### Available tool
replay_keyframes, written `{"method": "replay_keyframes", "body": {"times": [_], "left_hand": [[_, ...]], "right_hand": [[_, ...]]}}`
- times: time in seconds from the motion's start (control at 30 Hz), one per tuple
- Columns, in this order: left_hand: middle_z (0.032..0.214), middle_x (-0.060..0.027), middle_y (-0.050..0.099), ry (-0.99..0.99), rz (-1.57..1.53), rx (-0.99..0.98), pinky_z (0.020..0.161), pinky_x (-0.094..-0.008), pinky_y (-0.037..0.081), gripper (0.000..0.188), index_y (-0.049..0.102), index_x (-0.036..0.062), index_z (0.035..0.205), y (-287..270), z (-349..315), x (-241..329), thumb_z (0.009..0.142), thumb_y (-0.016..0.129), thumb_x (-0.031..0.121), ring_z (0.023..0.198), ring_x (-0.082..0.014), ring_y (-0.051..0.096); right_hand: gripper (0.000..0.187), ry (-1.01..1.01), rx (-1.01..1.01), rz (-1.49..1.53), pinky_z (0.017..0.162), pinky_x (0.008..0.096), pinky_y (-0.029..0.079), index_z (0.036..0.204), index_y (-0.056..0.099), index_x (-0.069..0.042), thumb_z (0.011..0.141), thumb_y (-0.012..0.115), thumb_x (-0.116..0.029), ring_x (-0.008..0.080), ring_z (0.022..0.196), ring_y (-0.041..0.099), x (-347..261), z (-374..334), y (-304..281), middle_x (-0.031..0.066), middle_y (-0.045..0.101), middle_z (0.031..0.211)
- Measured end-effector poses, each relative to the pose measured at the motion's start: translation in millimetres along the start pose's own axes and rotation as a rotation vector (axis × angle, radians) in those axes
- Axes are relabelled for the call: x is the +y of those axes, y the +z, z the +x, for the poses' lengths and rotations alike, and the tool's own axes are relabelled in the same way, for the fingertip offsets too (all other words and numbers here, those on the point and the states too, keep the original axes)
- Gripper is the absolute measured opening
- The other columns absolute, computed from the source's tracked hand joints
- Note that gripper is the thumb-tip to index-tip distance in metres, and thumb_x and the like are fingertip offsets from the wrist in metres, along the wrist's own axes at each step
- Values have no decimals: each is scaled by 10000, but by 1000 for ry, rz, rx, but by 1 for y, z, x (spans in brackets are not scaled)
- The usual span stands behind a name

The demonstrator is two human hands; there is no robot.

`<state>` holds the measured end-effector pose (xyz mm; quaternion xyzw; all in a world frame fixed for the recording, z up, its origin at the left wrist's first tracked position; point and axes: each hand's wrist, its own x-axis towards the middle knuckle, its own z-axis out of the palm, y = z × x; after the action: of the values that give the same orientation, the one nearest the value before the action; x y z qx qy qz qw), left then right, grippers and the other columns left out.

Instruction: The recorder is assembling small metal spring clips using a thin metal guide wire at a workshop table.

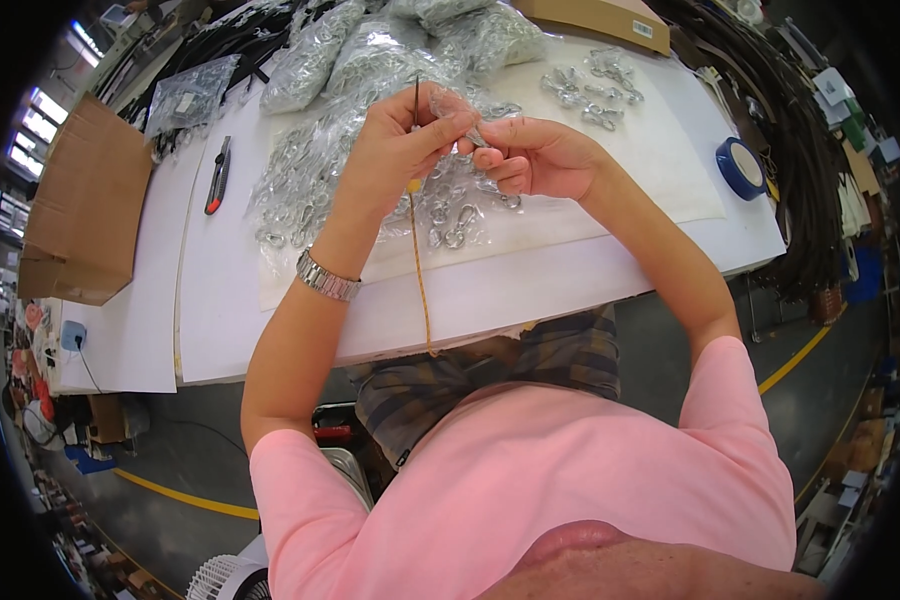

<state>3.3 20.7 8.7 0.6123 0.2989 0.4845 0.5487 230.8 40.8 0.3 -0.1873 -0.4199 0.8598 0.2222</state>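
Note:
My left hand (395, 148) is closed around a thin dark pointed tool (417, 105), its tip upward. A yellow end shows below that hand, with a yellow cord (420, 270) hanging to the table edge. The fingers of my right hand (545, 158) are pinched close to my left fingertips. Between both hands is a small clear plastic bag (448, 103); its contents are mostly hidden by my fingers. Beneath my hands lies a spread of clear-bagged silver metal snap hooks (455, 228). My left wrist wears a metal watch (328, 277).
Large filled plastic bags (380, 55) are heaped at the back. More bagged hooks (595, 88) lie at the back right. A blue tape roll (740, 168) sits far right. At left are a box cutter (218, 176) and a cardboard box (85, 205). Dark straps (770, 130) hang beyond the right edge.

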Motion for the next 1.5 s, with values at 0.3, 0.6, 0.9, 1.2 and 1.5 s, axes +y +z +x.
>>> {"method": "replay_keyframes", "body": {"times": [0.3, 0.6, 0.9, 1.2, 1.5], "left_hand": [[847, -15, 681, 1, -587, 47, 464, -187, 307, 192, 709, 16, 1140, -47, 6, -9, 999, 607, 97, 562, -5, 445], [868, -39, 741, 8, 390, -199, 573, -220, 429, 333, 632, 8, 1310, -9, -3, 15, 1065, 505, 195, 655, -65, 502], [769, -30, 708, -158, 248, -108, 496, -210, 382, 321, 627, 20, 1327, 14, -6, 5, 1066, 506, 162, 526, -47, 463], [681, 2, 643, -55, 503, 86, 469, -218, 328, 277, 713, 33, 1227, 12, -4, -8, 1025, 584, 173, 503, -27, 428], [659, 18, 615, -147, 416, 95, 460, -209, 322, 241, 759, 23, 1109, 9, -3, 1, 1023, 619, 200, 494, -26, 427]], "right_hand": [[301, -169, 220, -451, 597, 194, 451, 1114, 722, 19, 1026, 657, -262, 50, 652, 568, -4, 0, 6, -2, 687, 818], [249, -375, 382, -685, 613, 215, 471, 1021, 768, -19, 1007, 672, -248, 60, 671, 588, -2, -1, 5, 4, 692, 792], [233, -468, 463, -814, 596, 220, 485, 993, 751, 8, 1026, 636, -191, 65, 656, 595, 6, 3, 10, 10, 690, 769], [225, -380, 497, -911, 598, 241, 504, 993, 758, 2, 1010, 647, -194, 88, 655, 631, -11, -3, 8, 29, 716, 774], [320, -409, 948, -1671, 1015, 405, 492, 1223, 704, -94, 923, 711, -208, 269, 1156, 637, -31, -21, -59, 77, 681, 1265]]}}
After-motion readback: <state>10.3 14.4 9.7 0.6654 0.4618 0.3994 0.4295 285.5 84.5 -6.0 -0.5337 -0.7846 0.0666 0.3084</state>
